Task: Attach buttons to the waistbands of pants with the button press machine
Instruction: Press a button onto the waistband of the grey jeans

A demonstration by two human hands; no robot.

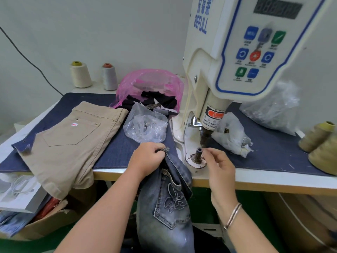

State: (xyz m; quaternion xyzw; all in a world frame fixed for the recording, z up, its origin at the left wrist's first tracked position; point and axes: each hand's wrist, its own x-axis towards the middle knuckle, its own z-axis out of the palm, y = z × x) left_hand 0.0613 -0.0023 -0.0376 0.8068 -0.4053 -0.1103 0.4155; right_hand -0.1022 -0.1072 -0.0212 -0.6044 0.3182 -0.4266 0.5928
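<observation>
My left hand (147, 157) grips the waistband end of a pair of washed blue jeans (169, 203), which hang down over the table's front edge. My right hand (218, 165) hovers just right of the lower die post (198, 152) of the white button press machine (218, 70), thumb and forefinger pinched together; anything between them is too small to see. The upper punch (205, 134) stands a short way above the post. A clear bag of metal buttons (145, 127) lies behind my left hand.
Folded khaki pants (73, 139) lie at the left on the blue denim table cover (273, 152). A pink bag with dark cloth (151, 88) and thread cones (80, 73) stand behind. More clear bags (231, 134) and yellow cones (321, 143) sit to the right.
</observation>
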